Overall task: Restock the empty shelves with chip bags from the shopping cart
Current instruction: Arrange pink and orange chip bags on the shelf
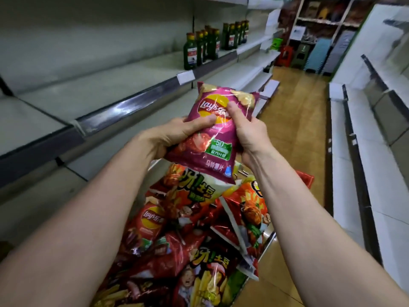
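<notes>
A purple chip bag (212,151) is held upright above the shopping cart (306,179). My left hand (174,135) grips its left edge, thumb across the front. My right hand (247,131) grips its right edge, thumb pressed on the logo. Below, the cart is piled with several red and orange chip bags (194,235). The bare shelves (99,89) run along my left, about level with the held bag.
Dark green bottles (203,45) stand further along the left shelf, behind a white price tag (185,76). White shelves (365,151) line the right side. A wooden-floor aisle (296,120) runs ahead to stacked stools (287,54) and a back rack.
</notes>
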